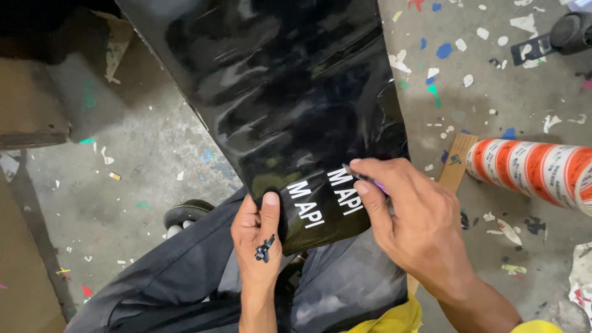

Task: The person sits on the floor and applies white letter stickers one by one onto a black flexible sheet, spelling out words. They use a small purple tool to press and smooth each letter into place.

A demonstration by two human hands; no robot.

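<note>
The left hand (258, 237) pinches the near edge of one glossy black vinyl sheet (283, 92), thumb on top beside the white cut letters (325, 197), with small black scraps stuck to its back. The sheet's long axis runs away from both hands, up over the lap. Just right, nearer the letters, the right hand (413, 225) is pressed together around one thin purple-tipped tool (370, 180); one orange-and-white striped roll (533, 172) lies farther right on the floor (493, 92).

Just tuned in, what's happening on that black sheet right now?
A seated person has a glossy black vinyl sheet draped over their lap. The left hand pins its lower edge with the thumb, black scraps stuck to its back. The right hand works a slim purple tool at the white cut letters.
</note>
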